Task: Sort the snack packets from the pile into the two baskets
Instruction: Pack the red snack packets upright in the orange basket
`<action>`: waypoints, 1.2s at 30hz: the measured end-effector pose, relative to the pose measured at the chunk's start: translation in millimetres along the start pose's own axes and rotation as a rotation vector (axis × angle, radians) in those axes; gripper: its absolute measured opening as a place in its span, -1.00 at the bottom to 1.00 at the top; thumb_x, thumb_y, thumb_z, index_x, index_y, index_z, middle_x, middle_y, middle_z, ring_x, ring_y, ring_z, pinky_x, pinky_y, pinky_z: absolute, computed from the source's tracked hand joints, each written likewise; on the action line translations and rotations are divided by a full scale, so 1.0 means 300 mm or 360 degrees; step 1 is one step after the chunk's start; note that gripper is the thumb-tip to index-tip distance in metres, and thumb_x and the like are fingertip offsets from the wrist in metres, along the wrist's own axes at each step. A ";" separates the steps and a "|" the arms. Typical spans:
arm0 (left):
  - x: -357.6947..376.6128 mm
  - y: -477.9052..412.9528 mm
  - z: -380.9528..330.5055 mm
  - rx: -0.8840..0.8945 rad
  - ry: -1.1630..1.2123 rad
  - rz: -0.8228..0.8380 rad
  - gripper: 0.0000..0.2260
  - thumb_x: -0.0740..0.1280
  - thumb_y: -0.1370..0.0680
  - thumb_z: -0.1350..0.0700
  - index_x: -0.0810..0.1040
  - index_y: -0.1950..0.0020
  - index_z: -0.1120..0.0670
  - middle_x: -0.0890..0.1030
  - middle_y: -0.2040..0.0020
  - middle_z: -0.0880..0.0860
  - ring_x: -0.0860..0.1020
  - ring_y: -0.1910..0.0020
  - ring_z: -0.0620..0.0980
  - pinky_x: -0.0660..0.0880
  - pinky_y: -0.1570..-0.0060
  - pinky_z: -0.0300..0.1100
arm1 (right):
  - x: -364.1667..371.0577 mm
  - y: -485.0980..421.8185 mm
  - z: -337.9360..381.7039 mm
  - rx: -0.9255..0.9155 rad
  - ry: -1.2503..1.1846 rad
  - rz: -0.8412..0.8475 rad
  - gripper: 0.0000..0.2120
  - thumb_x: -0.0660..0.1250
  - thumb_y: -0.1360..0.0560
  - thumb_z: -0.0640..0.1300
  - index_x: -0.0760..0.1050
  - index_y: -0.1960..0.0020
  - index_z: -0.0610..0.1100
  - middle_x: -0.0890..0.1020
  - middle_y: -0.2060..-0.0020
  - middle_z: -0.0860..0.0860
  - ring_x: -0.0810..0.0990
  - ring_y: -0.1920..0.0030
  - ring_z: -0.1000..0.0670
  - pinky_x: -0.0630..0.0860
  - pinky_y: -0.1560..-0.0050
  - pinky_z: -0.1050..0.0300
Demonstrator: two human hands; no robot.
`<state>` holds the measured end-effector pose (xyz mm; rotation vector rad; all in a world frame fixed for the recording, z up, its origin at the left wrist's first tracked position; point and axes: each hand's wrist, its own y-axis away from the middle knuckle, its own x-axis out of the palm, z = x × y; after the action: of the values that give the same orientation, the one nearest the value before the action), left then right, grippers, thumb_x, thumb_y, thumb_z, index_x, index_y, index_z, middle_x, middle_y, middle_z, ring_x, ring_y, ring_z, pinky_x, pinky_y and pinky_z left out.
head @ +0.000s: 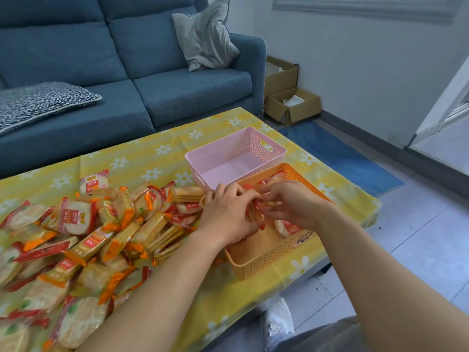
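A big pile of snack packets (83, 240), red-edged round crackers and orange-edged biscuit sticks, covers the left of the table. An orange basket (269, 260) stands at the right with a few red packets (289, 228) inside. Behind it is a pink basket (236, 158) with nothing inside. Over the orange basket my left hand (228, 212) and my right hand (291, 201) both grip one red-edged packet (256, 212) between them; fingers hide most of it.
The table wears a yellow cloth with white flowers (157, 158). A blue sofa (127, 72) with cushions stands behind it. Cardboard boxes (291, 105) and a blue mat lie on the floor at the right. My shoe shows below the table's front edge.
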<state>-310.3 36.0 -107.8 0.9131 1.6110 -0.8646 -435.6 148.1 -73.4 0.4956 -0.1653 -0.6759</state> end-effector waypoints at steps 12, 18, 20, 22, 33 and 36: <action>-0.001 -0.016 -0.003 -0.0014 -0.0042 0.0021 -0.61 0.31 -0.51 -0.25 0.47 -0.33 -0.27 0.41 -0.19 -0.08 0.32 -0.24 0.05 0.31 -0.26 0.03 | -0.031 -0.090 -0.087 -0.0449 0.2164 -0.0456 -0.29 0.26 -0.50 -0.25 0.16 -0.57 0.14 0.27 -0.35 -0.15 0.50 -0.18 -0.19 0.56 0.14 0.06; -0.005 -0.009 -0.003 -0.0021 -0.0050 0.0013 -0.60 0.29 -0.53 -0.25 0.46 -0.37 -0.26 0.40 -0.22 -0.07 0.32 -0.25 0.05 0.32 -0.28 0.01 | -0.036 -0.075 -0.052 -0.0701 0.2179 -0.1022 -0.84 0.37 -0.56 -0.02 0.55 -0.07 -0.08 0.40 -0.08 -0.04 0.43 -0.05 -0.09 0.45 0.14 0.06; -0.001 -0.009 -0.005 -0.0016 -0.0065 -0.0009 -0.59 0.29 -0.52 -0.28 0.47 -0.36 -0.25 0.39 -0.23 -0.07 0.32 -0.26 0.06 0.32 -0.27 0.01 | -0.028 -0.086 -0.055 -0.0714 0.2090 -0.1056 -0.77 0.36 -0.55 0.09 0.49 0.00 -0.08 0.47 -0.03 -0.02 0.48 0.04 -0.07 0.43 0.24 0.06; 0.004 -0.009 -0.008 -0.0004 -0.0053 -0.0046 -0.57 0.32 -0.51 -0.26 0.46 -0.36 -0.25 0.38 -0.26 -0.07 0.31 -0.28 0.07 0.32 -0.27 0.03 | -0.010 -0.091 -0.062 -0.0640 0.1850 -0.1021 -0.73 0.36 -0.54 0.10 0.44 0.06 -0.10 0.55 0.10 -0.03 0.55 0.17 -0.09 0.46 0.34 0.04; 0.024 -0.034 -0.049 0.0147 -0.0086 0.0082 -0.48 0.32 -0.51 -0.11 0.34 -0.48 -0.23 0.19 -0.60 -0.14 0.17 -0.52 0.08 0.15 -0.47 0.09 | -0.064 -0.066 -0.029 -0.0396 0.1768 -0.0475 -0.56 0.18 -0.50 -0.34 0.50 -0.35 -0.13 0.64 -0.17 -0.10 0.61 -0.12 -0.15 0.61 0.01 0.00; 0.037 -0.037 -0.042 0.0124 -0.0074 0.0056 -0.52 0.32 -0.51 -0.12 0.39 -0.44 -0.23 0.24 -0.57 -0.14 0.21 -0.48 0.06 0.18 -0.45 0.07 | -0.046 -0.068 -0.073 -0.0068 0.2258 -0.0180 -0.45 0.25 -0.48 -0.29 0.39 -0.45 -0.01 0.58 -0.28 -0.04 0.57 -0.24 -0.15 0.59 -0.09 -0.06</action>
<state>-327.2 43.7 -115.3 0.9660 1.5261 -0.9230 -451.0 151.7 -102.3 0.8408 1.2128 -0.3095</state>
